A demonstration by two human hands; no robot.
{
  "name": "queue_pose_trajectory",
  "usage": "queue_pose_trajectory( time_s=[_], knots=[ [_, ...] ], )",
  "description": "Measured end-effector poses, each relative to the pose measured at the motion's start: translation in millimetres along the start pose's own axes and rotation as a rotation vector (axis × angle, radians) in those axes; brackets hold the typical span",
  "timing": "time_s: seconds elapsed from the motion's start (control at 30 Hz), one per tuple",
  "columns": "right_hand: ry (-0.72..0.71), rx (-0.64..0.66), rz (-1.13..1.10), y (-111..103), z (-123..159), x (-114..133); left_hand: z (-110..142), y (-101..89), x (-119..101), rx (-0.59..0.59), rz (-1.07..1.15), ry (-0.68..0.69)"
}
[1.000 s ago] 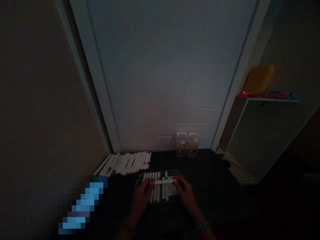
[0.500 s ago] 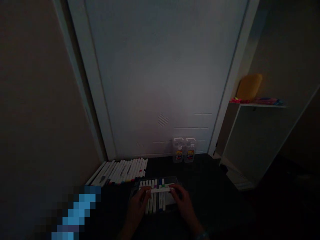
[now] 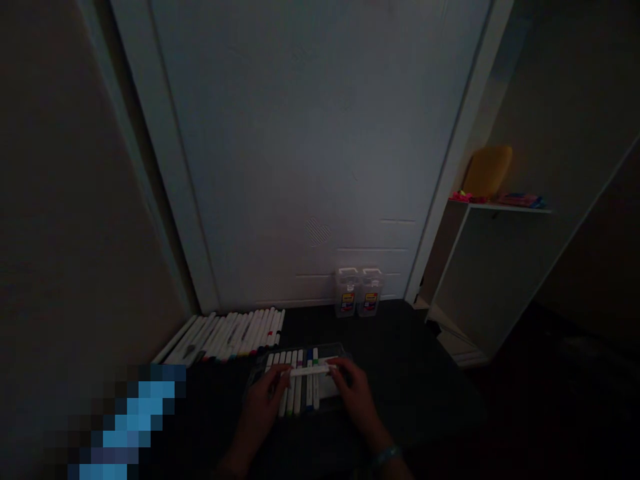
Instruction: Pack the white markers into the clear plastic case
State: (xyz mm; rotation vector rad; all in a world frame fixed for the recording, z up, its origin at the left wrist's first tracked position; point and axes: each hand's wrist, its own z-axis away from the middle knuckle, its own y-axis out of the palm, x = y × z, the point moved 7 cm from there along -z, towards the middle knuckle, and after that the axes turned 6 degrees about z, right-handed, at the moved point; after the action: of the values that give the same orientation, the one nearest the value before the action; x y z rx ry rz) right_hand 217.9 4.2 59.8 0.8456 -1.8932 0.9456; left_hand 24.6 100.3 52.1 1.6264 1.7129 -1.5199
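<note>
A white marker (image 3: 309,371) lies crosswise between my hands, held at both ends. My left hand (image 3: 267,395) pinches its left end, and my right hand (image 3: 353,390) pinches the right end. Just beneath is a clear plastic case (image 3: 327,349) on the dark table. Several white markers (image 3: 295,400) lie side by side in the case, some with purple, blue or green bands. My fingers and the held marker cover parts of them.
A row of several white markers (image 3: 235,335) lies at the table's back left. Two clear lidded containers (image 3: 347,293) with yellow and red labels stand against the white door (image 3: 320,133). To the right is a cabinet (image 3: 490,280) with a yellow object (image 3: 489,171) on top.
The view has shifted slightly, so everything appears a little further left and higher. Both hands still hold the marker over the case.
</note>
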Motion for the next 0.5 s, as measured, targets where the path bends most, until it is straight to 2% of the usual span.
queue_pose_trajectory(
  time_s=[0.5],
  knots=[
    [-0.011,0.019,-0.015,1.0,0.5,-0.1,2.0,0.9,-3.7,0.011,-0.018,0.014]
  ],
)
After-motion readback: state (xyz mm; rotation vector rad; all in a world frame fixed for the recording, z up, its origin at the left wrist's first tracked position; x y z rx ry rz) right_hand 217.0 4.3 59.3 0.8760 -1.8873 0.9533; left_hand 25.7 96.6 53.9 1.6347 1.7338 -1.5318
